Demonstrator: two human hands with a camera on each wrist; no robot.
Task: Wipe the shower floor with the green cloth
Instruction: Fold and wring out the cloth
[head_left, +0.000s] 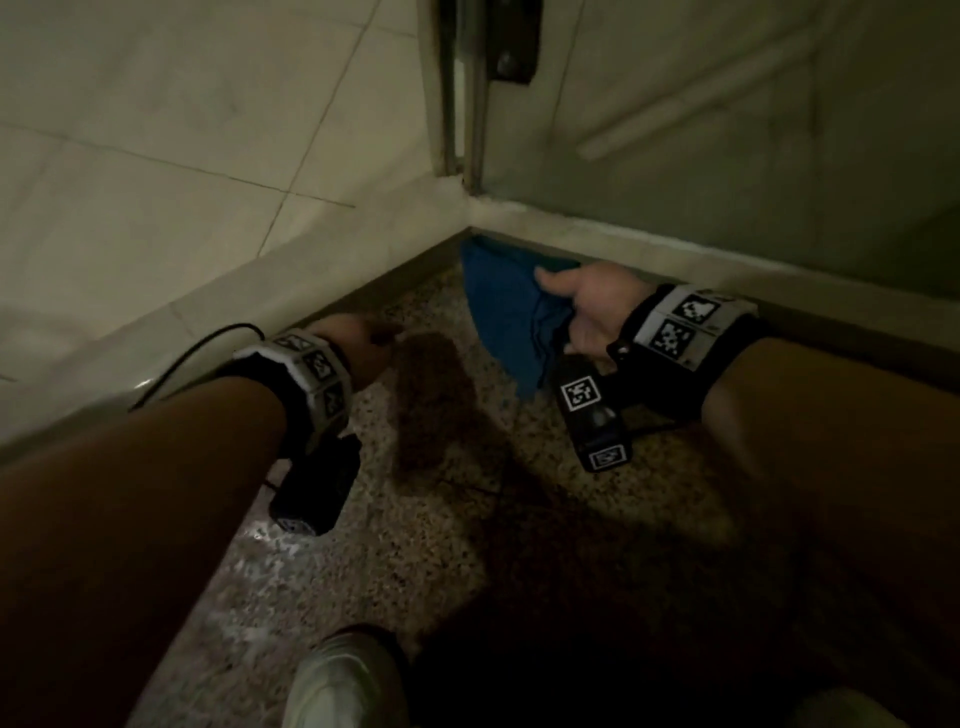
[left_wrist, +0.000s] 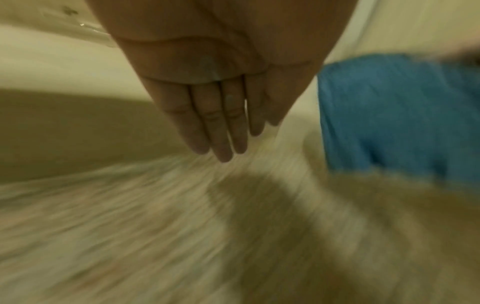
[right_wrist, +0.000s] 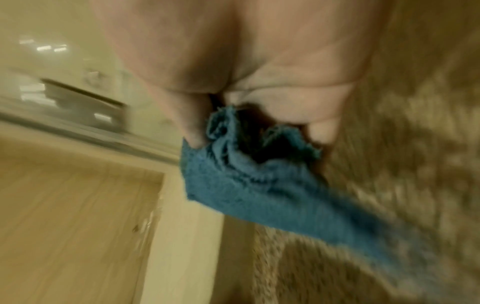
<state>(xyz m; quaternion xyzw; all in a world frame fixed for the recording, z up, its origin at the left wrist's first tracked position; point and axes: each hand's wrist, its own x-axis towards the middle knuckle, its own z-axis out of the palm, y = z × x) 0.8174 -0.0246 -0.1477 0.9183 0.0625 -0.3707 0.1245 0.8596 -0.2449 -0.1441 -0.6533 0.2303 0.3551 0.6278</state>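
Blue-green terry cloth (head_left: 506, 317) bunched in R hand (head_left: 589, 309), grasped w/ thumb & fingers, draped on speckled stone shower floor (head_left: 467, 545) at corner. L hand (left_wrist: 221, 98) flat, fingers straight, holding nothing.

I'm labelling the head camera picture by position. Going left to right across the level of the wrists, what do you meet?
Tiled wall → left hand, fingers straight, holding nothing → dark patch on the speckled floor → blue-green cloth → right hand, gripping the cloth's bunched edge.
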